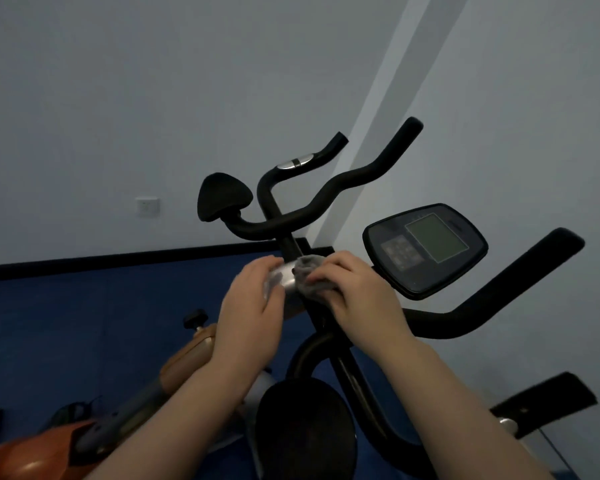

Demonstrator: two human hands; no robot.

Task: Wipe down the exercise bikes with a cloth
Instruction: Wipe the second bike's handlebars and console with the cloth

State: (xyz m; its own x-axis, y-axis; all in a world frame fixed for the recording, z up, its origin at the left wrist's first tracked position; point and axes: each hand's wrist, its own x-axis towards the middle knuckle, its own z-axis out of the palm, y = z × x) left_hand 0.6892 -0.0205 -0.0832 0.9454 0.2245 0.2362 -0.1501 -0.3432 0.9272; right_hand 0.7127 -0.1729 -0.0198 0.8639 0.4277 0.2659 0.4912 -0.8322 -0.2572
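Pressing the grey cloth [312, 277] bunched in its curled fingers onto the silver collar [284, 277] of the bike's stem, the right hand [354, 289] works just right of it while the left hand [250, 306] clasps the collar's opposite side, stem axis running up-left toward the handlebars [326, 199].

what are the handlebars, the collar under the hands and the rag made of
Handlebars: likely foam or rubber grip over a tube; matte black, no glare.
Silver collar on the stem: looks like polished metal or chromed plastic; it shows bright highlights.
Grey cloth under the right hand: soft woven fabric; it bunches and wrinkles.
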